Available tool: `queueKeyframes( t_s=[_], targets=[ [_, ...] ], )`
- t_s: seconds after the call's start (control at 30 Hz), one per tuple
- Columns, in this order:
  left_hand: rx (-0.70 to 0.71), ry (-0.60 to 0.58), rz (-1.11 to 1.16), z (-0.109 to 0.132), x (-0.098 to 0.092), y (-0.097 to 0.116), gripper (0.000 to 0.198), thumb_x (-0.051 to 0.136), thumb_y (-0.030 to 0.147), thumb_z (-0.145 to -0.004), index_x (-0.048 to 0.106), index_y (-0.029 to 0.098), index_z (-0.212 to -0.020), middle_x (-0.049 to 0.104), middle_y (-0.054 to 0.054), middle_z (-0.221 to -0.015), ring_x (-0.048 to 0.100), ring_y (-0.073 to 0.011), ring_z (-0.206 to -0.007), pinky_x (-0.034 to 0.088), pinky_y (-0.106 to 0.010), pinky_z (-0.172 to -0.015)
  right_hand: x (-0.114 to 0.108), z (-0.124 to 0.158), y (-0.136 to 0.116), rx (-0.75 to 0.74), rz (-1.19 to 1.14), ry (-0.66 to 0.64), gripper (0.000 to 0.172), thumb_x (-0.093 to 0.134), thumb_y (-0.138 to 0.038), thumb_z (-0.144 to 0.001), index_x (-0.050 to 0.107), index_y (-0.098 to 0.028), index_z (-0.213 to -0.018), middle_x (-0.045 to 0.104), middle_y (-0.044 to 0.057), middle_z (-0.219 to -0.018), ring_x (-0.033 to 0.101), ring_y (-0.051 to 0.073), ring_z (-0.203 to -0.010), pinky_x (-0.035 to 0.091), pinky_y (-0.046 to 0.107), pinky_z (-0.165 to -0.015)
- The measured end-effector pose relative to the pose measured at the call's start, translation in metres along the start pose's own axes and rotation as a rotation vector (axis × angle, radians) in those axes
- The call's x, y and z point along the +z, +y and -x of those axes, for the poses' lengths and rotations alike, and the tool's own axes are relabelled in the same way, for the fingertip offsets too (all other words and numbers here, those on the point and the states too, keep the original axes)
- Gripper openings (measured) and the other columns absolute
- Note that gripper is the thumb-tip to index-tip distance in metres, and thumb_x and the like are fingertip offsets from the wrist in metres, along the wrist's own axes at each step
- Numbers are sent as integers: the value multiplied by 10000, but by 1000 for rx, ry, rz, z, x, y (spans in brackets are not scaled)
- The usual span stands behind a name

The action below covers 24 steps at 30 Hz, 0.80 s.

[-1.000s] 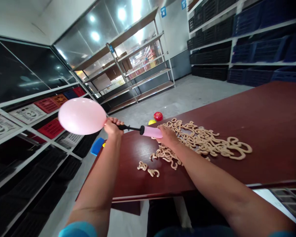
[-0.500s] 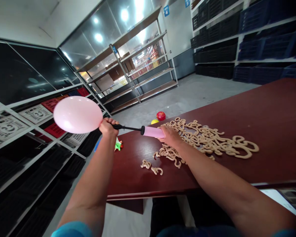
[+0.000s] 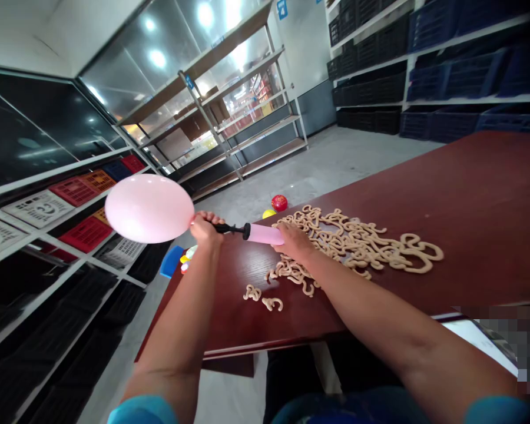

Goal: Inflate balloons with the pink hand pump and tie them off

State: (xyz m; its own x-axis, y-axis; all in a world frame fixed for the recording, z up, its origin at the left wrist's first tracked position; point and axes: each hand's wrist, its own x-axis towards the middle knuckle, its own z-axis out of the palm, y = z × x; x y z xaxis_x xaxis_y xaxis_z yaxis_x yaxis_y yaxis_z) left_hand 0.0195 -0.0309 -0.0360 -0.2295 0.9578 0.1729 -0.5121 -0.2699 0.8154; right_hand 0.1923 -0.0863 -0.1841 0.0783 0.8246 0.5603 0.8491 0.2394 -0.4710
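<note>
A large inflated pink balloon (image 3: pixel 150 209) hangs in the air at the left, its neck inside my left hand (image 3: pixel 206 228). The fingers of this hand are closed around the neck and the black end of a hand balloon pump (image 3: pixel 262 234). My right hand (image 3: pixel 294 241) is wrapped round the pump's pink barrel at the other end. Only a short length of black rod shows between the hands. Below and behind my right hand lies a spread of tan, curled, rope-like pieces (image 3: pixel 357 256) on the dark red table (image 3: pixel 481 194).
Two small clumps of the tan pieces (image 3: pixel 272 304) lie nearer the table's front edge. A red ball (image 3: pixel 279 203) and a yellow ball (image 3: pixel 269 214) show past the far edge. A blue item (image 3: pixel 172 261) is by the left corner. Shelves with crates (image 3: pixel 86 234) stand left.
My hands have come closer together, with less of the pump's black rod showing between them. The balloon and my left hand have shifted right in view. The camera has turned slightly.
</note>
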Motion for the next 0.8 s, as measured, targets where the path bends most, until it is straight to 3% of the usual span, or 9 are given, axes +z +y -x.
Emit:
queueKeyframes(
  t_s=[0.1, 0.2, 0.33, 0.6, 0.7, 0.8],
  targets=[
    [-19, -18, 9, 14, 11, -20, 180, 398, 88, -637, 255, 190, -600, 220, 59, -494, 275, -62, -360, 223, -212, -390, 0, 0, 1, 20, 11, -4, 421, 667, -319, -650, 499, -176, -1008, 575, 71, -921, 536, 205, -868, 389, 308, -758],
    [-26, -21, 10, 17, 14, -21, 179, 400, 96, -649, 257, 193, -604, 223, 59, -496, 286, -65, -361, 233, -217, -392, -1, -1, 1, 3, -4, -2, 423, 664, -334, -659, 502, -184, -1019, 578, 65, -916, 538, 206, -872, 388, 309, -764],
    [-33, 12, 5, 3, 3, 2, 171, 387, 79, -643, 263, 190, -607, 232, 59, -497, 274, -63, -357, 232, -219, -392, 0, -1, 0, -49, -19, 27, 441, 647, -313, -667, 496, -180, -1060, 581, 83, -959, 532, 218, -915, 389, 316, -780],
    [35, 82, 7, -40, -24, 87, 154, 352, 45, -648, 283, 179, -613, 241, 60, -498, 264, -54, -349, 218, -203, -388, 6, -3, 2, -77, -48, 35, 420, 619, -281, -664, 508, -183, -1057, 587, 90, -962, 538, 231, -934, 403, 333, -779],
    [54, 88, 0, -46, -27, 92, 154, 358, 45, -637, 285, 178, -611, 246, 58, -500, 260, -53, -348, 207, -198, -377, 6, -2, 0, -56, -40, 31, 420, 621, -257, -647, 514, -180, -1046, 591, 89, -947, 549, 232, -906, 409, 337, -766],
    [52, 76, 20, -41, -24, 73, 161, 374, 57, -639, 274, 181, -612, 236, 61, -504, 254, -49, -352, 209, -194, -381, 4, 0, -1, -42, -33, 26, 421, 628, -230, -637, 516, -175, -1040, 594, 85, -945, 551, 226, -904, 407, 332, -770]
  ],
)
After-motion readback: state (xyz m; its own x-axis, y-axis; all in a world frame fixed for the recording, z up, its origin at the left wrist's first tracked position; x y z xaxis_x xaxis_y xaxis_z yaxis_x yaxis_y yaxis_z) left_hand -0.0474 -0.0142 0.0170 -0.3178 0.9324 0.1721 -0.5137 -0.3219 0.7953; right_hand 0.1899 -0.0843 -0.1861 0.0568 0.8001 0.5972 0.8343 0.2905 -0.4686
